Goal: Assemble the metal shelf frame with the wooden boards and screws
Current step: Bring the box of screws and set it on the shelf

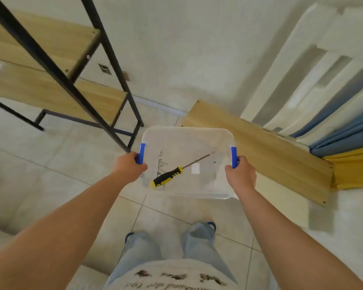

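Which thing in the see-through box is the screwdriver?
Find the clear plastic box with blue handles, carried between the left hand and right hand. Inside, on its bottom, lies the screwdriver, slanting across. Its chunky black-and-yellow grip and long thin metal shaft set it apart from the small silvery screws beside it.
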